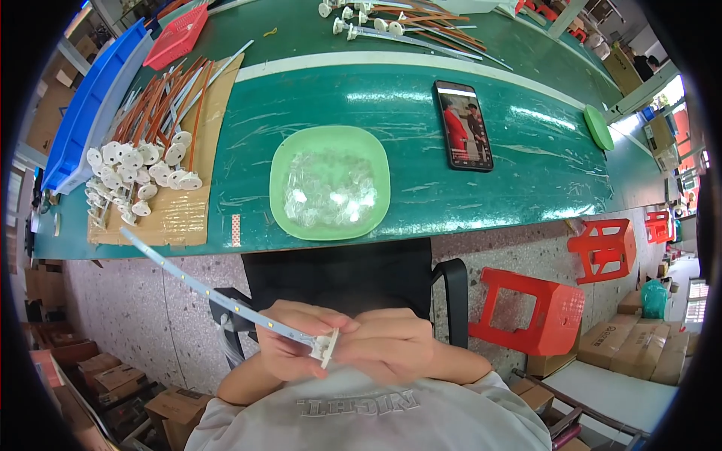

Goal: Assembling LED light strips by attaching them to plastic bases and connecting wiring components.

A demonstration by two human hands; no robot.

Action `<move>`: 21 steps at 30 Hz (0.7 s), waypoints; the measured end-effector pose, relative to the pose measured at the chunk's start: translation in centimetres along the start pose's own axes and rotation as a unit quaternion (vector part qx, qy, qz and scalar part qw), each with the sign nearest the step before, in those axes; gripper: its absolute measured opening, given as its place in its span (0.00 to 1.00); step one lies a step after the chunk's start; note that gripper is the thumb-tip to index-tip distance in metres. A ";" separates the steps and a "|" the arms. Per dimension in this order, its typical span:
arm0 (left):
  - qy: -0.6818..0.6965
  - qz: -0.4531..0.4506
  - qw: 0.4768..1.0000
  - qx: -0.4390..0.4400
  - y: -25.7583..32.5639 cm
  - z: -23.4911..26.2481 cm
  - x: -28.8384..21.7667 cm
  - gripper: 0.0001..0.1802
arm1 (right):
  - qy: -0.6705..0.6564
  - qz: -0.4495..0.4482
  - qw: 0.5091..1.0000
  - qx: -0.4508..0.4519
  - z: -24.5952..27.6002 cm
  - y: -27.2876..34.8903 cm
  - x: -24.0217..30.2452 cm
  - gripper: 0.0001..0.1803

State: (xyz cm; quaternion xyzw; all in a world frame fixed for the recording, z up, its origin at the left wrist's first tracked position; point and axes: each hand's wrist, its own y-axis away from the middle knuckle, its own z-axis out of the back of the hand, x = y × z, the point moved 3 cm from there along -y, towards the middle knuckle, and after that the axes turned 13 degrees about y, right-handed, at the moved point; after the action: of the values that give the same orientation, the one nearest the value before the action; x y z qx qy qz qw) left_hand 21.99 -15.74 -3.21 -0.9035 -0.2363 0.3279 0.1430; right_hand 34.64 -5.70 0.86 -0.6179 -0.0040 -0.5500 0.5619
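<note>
My left hand [290,338] is closed round the end of a long, thin LED strip [201,289], which curves up and to the left toward the table edge. A white round end cap [328,348] sits on the strip's near end, seen edge-on between my hands. Against the cap's other side, my right hand [392,342] has its fingers curled; whether it also pinches something small there is hidden. In front of me on the table stands a light green square bowl [281,225] with many small clear pieces [329,188] in it.
Several capped strips [139,161] lie on cardboard [197,218] at the left, beside a blue tray [98,98] and a red basket [176,36]. A phone [462,126] lies right of the bowl. More strips [406,34] rest at the back. Red stools [526,312] stand right of the black chair [338,274].
</note>
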 end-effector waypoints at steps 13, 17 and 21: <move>-0.138 0.002 0.989 0.061 -1.0 0.4 -0.9 0.29 | 0.098 0.127 0.985 0.063 1.3 -1.3 -0.1 0.13; -0.146 0.090 0.981 0.088 -1.3 0.7 -2.1 0.28 | 0.148 0.157 0.970 0.109 1.0 -0.8 0.1 0.13; -0.146 0.085 0.984 0.053 -1.1 0.2 -2.2 0.26 | 0.162 0.153 0.972 0.069 0.5 -0.5 0.0 0.15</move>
State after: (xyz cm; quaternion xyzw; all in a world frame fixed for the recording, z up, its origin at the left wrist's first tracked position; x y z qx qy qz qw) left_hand 20.06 -15.96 -1.76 -0.8540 -0.1590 0.4791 0.1264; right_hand 34.64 -5.15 1.29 -0.4732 0.1440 -0.5486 0.6741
